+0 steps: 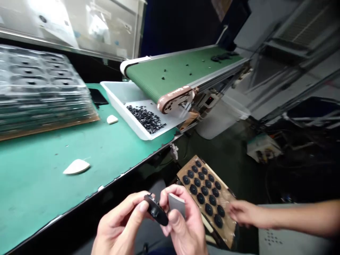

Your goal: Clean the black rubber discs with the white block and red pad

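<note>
Left hand (pixel 119 223) pinching the black disc (pixel 156 210), right hand (pixel 187 223) gripping a grey piece (pixel 176 204) — both just in front of the wearer. Conveyor (pixel 172 74) at twelve, its end overhanging a white bin (pixel 120 111) of small black parts (pixel 147 119). Clear trays (pixel 39 88) stacked at ten; at three, a co-worker's hand (pixel 243 211) by a brown tray (pixel 225 232) — rows of black discs (pixel 204 190) there.

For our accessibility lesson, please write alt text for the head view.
Left hand holds a black disc, right hand a grey piece. Beyond, a green conveyor ends over a white bin of small black parts; at right, another person's hand is by a tray of discs.
</note>
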`<state>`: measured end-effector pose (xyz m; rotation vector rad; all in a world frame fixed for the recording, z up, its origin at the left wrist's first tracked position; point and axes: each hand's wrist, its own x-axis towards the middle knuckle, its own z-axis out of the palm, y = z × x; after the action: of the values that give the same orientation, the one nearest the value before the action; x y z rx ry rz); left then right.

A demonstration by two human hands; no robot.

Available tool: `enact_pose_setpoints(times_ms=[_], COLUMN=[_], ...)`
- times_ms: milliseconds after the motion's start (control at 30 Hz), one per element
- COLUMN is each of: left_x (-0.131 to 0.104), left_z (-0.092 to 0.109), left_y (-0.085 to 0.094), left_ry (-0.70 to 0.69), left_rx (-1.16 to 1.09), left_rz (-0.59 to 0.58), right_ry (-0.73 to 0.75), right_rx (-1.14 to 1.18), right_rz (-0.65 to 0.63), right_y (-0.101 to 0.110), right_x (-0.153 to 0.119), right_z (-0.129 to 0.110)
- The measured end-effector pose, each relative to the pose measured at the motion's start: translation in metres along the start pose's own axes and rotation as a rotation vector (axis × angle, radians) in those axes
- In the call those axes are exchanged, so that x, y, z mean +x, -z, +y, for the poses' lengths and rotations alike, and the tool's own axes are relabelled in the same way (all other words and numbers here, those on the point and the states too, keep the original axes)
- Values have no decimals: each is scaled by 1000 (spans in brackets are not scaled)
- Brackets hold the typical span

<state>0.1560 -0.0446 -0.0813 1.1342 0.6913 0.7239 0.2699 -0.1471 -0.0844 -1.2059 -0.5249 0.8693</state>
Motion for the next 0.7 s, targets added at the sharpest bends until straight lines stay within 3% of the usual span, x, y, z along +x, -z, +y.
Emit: enact_pose_setpoints(times_ms=[167, 400, 533, 700], left_x=[-8, -27, -31, -30], left_z=[0, -5, -2, -4], left_y=[20, 45, 41, 23], left_ry=[-47, 6, 84, 143], left_rx=[75, 43, -29, -64], left_rz=[42, 16, 69, 149], right_ry=[214, 456, 590, 536], right_rx=[-100, -316, -437, -523], right_rz=[47, -74, -98, -94], right_y=[-22, -34, -37, -40], right_x=[-3, -5, -11, -21], right_z=[-14, 8, 20, 25])
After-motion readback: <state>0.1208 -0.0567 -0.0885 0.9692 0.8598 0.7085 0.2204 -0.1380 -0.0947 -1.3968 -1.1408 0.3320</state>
